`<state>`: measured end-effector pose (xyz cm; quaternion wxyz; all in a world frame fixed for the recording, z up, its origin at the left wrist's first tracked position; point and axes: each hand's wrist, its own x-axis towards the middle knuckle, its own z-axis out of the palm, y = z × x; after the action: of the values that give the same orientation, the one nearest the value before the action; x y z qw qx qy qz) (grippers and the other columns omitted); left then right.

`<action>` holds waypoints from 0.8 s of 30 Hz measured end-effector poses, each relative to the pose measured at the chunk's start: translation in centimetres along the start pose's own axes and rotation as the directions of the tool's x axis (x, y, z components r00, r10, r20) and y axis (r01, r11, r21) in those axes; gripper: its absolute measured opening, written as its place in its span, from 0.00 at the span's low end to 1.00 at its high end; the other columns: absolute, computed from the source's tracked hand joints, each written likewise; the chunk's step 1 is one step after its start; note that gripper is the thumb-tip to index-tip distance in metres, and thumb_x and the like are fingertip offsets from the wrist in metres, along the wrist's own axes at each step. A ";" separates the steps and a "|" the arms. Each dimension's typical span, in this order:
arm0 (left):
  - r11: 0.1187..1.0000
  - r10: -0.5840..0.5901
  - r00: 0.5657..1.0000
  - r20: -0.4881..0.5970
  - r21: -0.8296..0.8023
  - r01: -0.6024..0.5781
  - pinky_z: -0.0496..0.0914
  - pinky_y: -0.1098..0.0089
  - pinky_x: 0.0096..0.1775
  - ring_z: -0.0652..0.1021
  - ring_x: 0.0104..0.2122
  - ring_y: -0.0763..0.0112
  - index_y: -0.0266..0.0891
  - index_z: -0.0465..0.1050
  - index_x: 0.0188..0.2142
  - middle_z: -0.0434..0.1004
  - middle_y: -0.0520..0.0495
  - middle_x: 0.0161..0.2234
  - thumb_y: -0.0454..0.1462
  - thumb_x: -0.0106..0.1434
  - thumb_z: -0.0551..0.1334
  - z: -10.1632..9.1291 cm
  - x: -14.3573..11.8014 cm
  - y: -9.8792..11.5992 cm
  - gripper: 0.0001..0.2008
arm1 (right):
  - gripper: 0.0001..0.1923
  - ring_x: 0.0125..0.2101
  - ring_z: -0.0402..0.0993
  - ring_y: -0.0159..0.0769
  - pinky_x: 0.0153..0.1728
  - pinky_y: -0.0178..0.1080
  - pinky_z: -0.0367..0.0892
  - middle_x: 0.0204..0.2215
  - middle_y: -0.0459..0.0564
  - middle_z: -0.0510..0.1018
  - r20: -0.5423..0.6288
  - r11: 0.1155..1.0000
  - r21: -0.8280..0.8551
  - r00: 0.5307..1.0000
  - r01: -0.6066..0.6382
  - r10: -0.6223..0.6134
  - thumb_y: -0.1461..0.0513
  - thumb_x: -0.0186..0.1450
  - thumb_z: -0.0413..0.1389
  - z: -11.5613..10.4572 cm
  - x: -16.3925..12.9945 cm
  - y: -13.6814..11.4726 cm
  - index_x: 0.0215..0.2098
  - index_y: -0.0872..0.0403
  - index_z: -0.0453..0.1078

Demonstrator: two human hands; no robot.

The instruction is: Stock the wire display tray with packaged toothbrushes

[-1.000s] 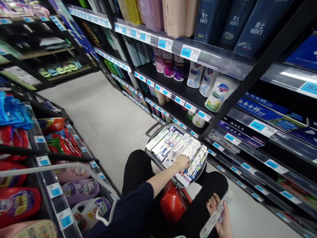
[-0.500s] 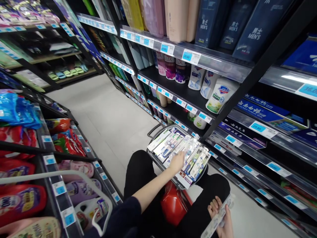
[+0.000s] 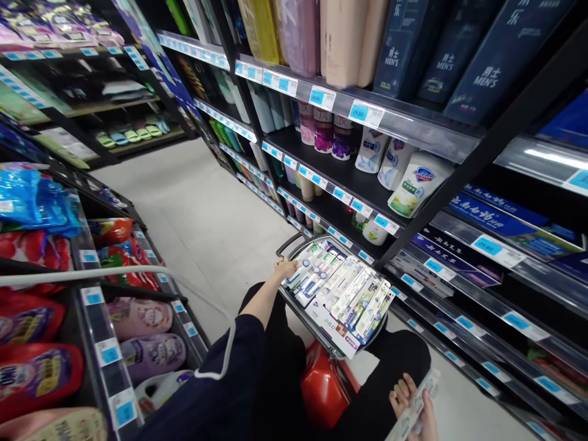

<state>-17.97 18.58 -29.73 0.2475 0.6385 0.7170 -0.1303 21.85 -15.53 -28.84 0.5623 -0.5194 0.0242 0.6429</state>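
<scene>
A store aisle fills the frame. Dark metal shelving [image 3: 459, 159] runs along the right side, from the upper middle to the lower right, holding body wash bottles [image 3: 416, 180] and toothpaste boxes [image 3: 487, 211] behind blue price tags. Lower shelves [image 3: 92, 294] on the left edge carry red and pink detergent pouches [image 3: 32, 367]. The pale floor [image 3: 193, 208] stretches toward the upper left.

At the lower middle, a wire shopping basket [image 3: 294, 242] sits against the person's knees, packed with toothbrush packs [image 3: 349, 294] lying side by side. Below it shows a red object [image 3: 321, 386], partly hidden.

The left hand [image 3: 285, 268], on a dark-sleeved arm reaching from the bottom middle, curls its fingers at the basket's left rim, touching the outermost pack [image 3: 301, 275].

At the bottom right edge, the right hand [image 3: 420, 413] grips a single toothbrush pack [image 3: 418, 404], held apart from the basket and partly cut off by the frame.
</scene>
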 end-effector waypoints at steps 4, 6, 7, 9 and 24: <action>0.998 0.035 0.999 0.032 0.054 -0.036 0.59 0.50 0.51 0.64 0.54 0.48 0.46 0.72 0.48 0.64 0.36 0.51 0.43 0.64 0.48 1.1 1.1 0.3 0.19 | 0.31 0.25 0.58 0.26 0.35 0.41 0.69 0.26 0.45 0.57 -0.052 0.996 -0.074 0.997 0.045 -0.049 0.38 0.48 0.57 0.3 0.3 0.1 0.38 0.51 0.69; 0.994 0.066 0.998 0.010 0.087 -0.066 0.57 0.49 0.52 0.62 0.56 0.48 0.44 0.71 0.48 0.63 0.35 0.52 0.40 0.64 0.47 1.6 1.3 0.5 0.19 | 0.31 0.23 0.56 0.27 0.34 0.42 0.69 0.25 0.45 0.55 -0.061 0.990 -0.124 0.995 0.064 -0.072 0.37 0.48 0.55 0.6 0.3 0.1 0.37 0.50 0.69; 0.991 0.084 0.996 -0.007 0.105 -0.083 0.57 0.48 0.52 0.60 0.57 0.48 0.43 0.71 0.49 0.62 0.34 0.53 0.39 0.64 0.47 1.9 1.3 0.6 0.19 | 0.31 0.23 0.56 0.27 0.33 0.43 0.69 0.25 0.45 0.55 -0.058 0.987 -0.148 0.995 0.066 -0.076 0.36 0.48 0.55 0.7 0.3 0.0 0.37 0.50 0.69; 0.984 0.120 0.992 -0.043 0.138 -0.113 0.55 0.48 0.53 0.58 0.59 0.48 0.42 0.71 0.49 0.61 0.34 0.55 0.36 0.63 0.47 2.4 1.3 0.8 0.20 | 0.31 0.23 0.55 0.27 0.33 0.43 0.69 0.25 0.45 0.55 -0.060 0.988 -0.145 0.996 0.057 -0.066 0.36 0.47 0.55 0.8 0.2 0.0 0.36 0.49 0.69; 0.973 0.178 0.969 -0.173 0.175 -0.148 0.54 0.53 0.53 0.61 0.56 0.50 0.36 0.73 0.46 0.66 0.32 0.52 0.42 0.66 0.44 4.5 1.5 1.5 0.22 | 0.29 0.24 0.58 0.26 0.35 0.40 0.70 0.26 0.46 0.58 -0.073 0.997 -0.076 0.997 0.019 -0.025 0.39 0.47 0.59 0.6 -0.4 -0.3 0.36 0.48 0.73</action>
<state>-15.73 17.80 -34.14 0.1364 0.7227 0.6692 -0.1059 21.64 -15.32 -28.13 0.5482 -0.5639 0.0152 0.6175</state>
